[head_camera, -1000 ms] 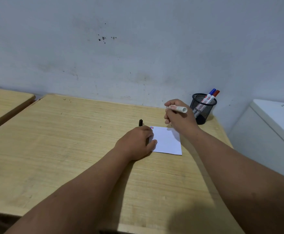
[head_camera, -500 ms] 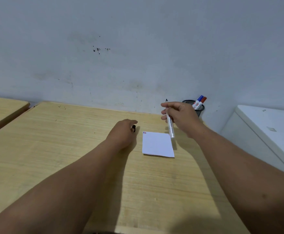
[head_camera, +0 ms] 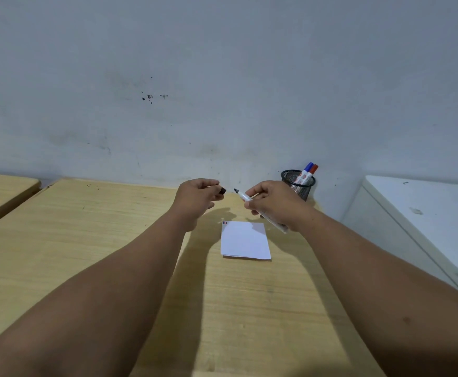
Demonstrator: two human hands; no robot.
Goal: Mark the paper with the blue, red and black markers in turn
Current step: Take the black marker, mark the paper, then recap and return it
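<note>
A small white paper (head_camera: 245, 240) lies on the wooden desk (head_camera: 86, 240), with small coloured marks at its far left corner (head_camera: 224, 222). Above it, my right hand (head_camera: 274, 205) grips the uncapped black marker (head_camera: 243, 196), whose dark tip points left. My left hand (head_camera: 198, 198) pinches the black cap (head_camera: 222, 190), a short gap from the tip. The blue marker (head_camera: 306, 172) and red marker (head_camera: 311, 173) stand capped in a black mesh cup (head_camera: 298, 186) behind my right hand.
A stained grey wall stands right behind the desk. A second wooden desk (head_camera: 2, 191) adjoins on the left. A white cabinet top (head_camera: 426, 213) sits to the right, past the desk edge.
Both hands rose off the desk. My left hand lifted the cap from beside the paper, and my right hand turned the marker so its tip faces the cap.
</note>
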